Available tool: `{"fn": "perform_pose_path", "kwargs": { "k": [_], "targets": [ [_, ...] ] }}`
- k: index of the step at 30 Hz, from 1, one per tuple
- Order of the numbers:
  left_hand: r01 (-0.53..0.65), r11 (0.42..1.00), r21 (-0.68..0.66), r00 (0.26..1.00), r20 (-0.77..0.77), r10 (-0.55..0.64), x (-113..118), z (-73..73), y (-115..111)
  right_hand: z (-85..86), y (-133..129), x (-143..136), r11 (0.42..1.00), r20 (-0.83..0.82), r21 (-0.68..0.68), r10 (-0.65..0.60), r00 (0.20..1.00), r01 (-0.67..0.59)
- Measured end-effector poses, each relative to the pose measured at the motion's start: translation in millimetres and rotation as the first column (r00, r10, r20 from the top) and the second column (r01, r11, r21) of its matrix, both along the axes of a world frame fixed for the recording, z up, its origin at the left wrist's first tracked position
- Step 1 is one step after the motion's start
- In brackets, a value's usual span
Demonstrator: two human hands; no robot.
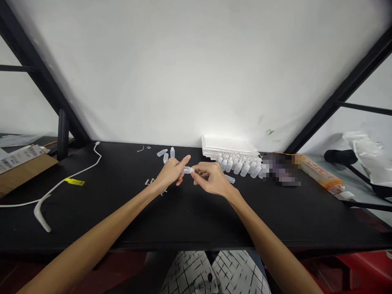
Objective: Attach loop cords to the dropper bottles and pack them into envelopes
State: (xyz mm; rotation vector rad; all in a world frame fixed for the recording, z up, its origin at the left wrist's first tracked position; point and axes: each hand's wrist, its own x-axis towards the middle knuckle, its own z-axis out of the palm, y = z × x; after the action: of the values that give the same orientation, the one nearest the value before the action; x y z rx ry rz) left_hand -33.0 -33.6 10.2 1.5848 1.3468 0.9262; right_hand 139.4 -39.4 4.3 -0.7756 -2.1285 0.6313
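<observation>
My left hand (170, 172) is closed around a small clear plastic bottle (185, 170) held sideways above the black table, thumb raised. My right hand (212, 176) pinches the bottle's white cap end (192, 170); its fingertips partly hide it. Behind my left hand are a standing bottle (172, 152) and two others, one a tipped bottle (162, 152). Small white pieces (149, 181) lie beside and partly under my left hand. Another clear bottle (229, 179) lies by my right wrist. Several capped bottles (240, 165) stand grouped to the right.
A stack of white flat items (226, 143) lies against the wall behind the grouped bottles. A white cable (88, 166) with a yellow tag (75, 181) crosses the left side, near a cardboard box (27, 173). An orange-and-white package (321, 174) lies at the right.
</observation>
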Motion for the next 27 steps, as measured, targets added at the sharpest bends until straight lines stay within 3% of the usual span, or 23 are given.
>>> {"fn": "perform_pose_path", "kwargs": {
  "k": [6, 10, 15, 19, 27],
  "targets": [
    [-0.053, 0.97, 0.238, 0.953, -0.279, 0.12, -2, -2.8, 4, -2.2, 0, -2, 0.995, -0.055, -0.101, 0.02, 0.998, -0.026],
    [-0.033, 0.884, 0.466, 0.897, -0.377, 0.232, -4, -7.4, 7, -5.0, 1, -5, 0.963, -0.175, -0.257, 0.037, 0.984, -0.081],
    [0.071, 0.769, 0.635, 0.853, -0.438, 0.283, -6, -12.5, 7, -3.6, 2, -4, 0.9, -0.286, -0.398, 0.06, 0.956, -0.175],
    [0.17, 0.637, 0.751, 0.824, -0.463, 0.326, -7, -15.0, 6, -1.0, 1, -1, 0.846, -0.346, -0.479, 0.063, 0.936, -0.234],
    [0.293, 0.275, 0.916, 0.801, -0.392, 0.453, -7, -15.0, 4, 1.5, 2, 3, 0.775, -0.427, -0.543, 0.077, 0.901, -0.324]
  ]
}}
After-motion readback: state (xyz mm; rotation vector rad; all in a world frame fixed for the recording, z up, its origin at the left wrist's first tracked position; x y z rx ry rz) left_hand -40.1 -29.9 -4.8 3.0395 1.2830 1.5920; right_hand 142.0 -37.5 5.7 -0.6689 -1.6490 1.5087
